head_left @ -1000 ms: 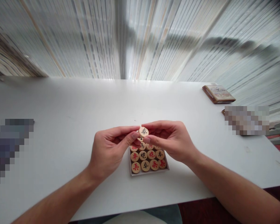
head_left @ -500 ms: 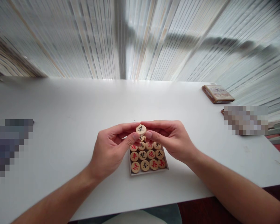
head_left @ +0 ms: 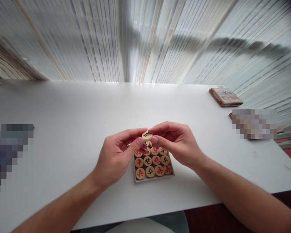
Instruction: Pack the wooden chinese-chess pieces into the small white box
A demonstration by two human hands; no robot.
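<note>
Between both hands, a round wooden Chinese chess piece (head_left: 146,135) with a black character is held above an open box (head_left: 155,179). My left hand (head_left: 120,152) pinches its left side with thumb and fingers. From the right, my right hand (head_left: 178,142) grips it the same way, thumb and fingertips at its edge. In the box, several more pieces lie in rows, marked with red or black characters, among them a red-marked chess piece (head_left: 140,173) at the near left corner. My fingers hide the far rows of the box.
The box stands on a white table (head_left: 63,139). A flat decorated box (head_left: 226,97) lies at the back right, with a blurred-out item (head_left: 254,124) nearer. Another blurred-out item (head_left: 9,152) is on the left. Behind the table hangs a striped curtain (head_left: 106,42).
The held chess piece has turned and tilted between my fingers, its character now at a different angle. My right fingers have lifted slightly. The box has stayed in place.
</note>
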